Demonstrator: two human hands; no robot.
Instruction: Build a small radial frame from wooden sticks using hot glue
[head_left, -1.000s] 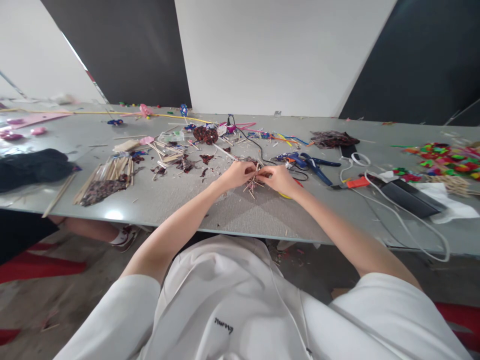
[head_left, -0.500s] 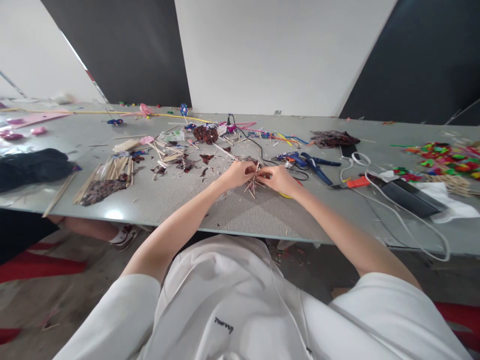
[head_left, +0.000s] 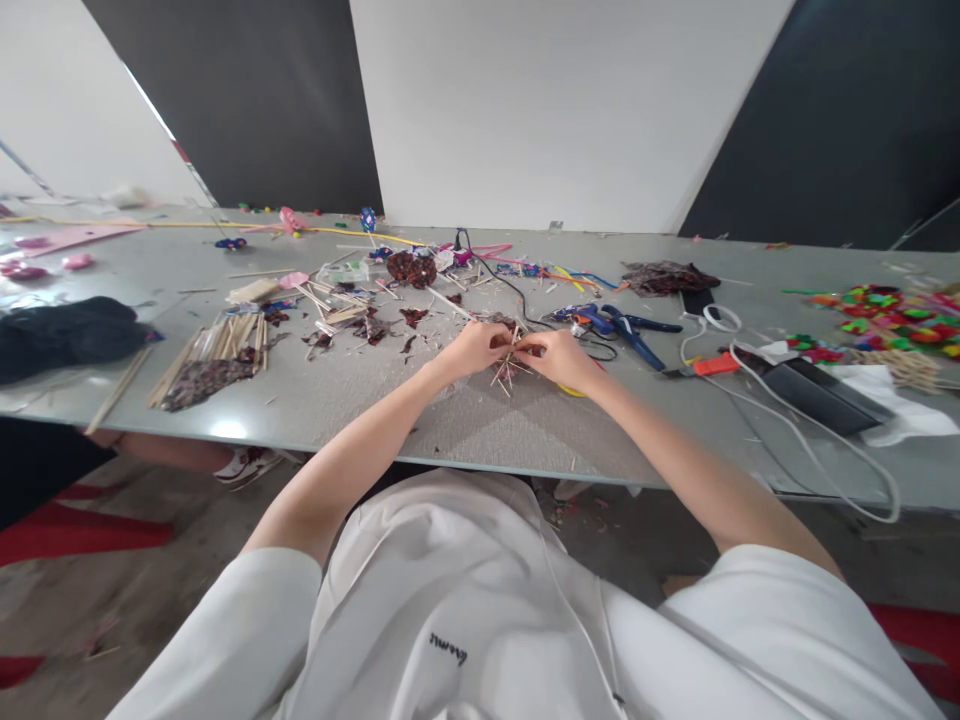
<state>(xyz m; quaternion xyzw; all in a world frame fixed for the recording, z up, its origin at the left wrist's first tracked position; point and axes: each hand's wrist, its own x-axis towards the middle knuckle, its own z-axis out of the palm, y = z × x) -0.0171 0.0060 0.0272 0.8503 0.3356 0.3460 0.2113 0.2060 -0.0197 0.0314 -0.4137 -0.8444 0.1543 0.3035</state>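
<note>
Near the middle of the grey table (head_left: 472, 425), a small bundle of thin wooden sticks (head_left: 505, 374) with dark reddish cloth spreads out below my fingers. My left hand (head_left: 480, 346) pinches it from the left, my right hand (head_left: 551, 357) from the right, and the fingertips almost meet. The exact part that each hand grips is too small to tell. Just right of my right hand lie a blue glue gun (head_left: 592, 318) and dark blue pliers (head_left: 637, 335). Scraps of dark patterned cloth (head_left: 412, 317) are scattered to the left of the hands.
At the left are a stick pile on patterned cloth (head_left: 210, 380) and a dark cloth bundle (head_left: 71, 335). A white cable (head_left: 825, 450), an orange-handled cutter (head_left: 715, 365), a black box (head_left: 825, 395) and colourful pieces (head_left: 885, 310) lie at the right. Another person's shoe (head_left: 247, 465) shows below the table.
The other person's leg and shoe below the table have shifted slightly. My hands stay in nearly the same place on the stick bundle.
</note>
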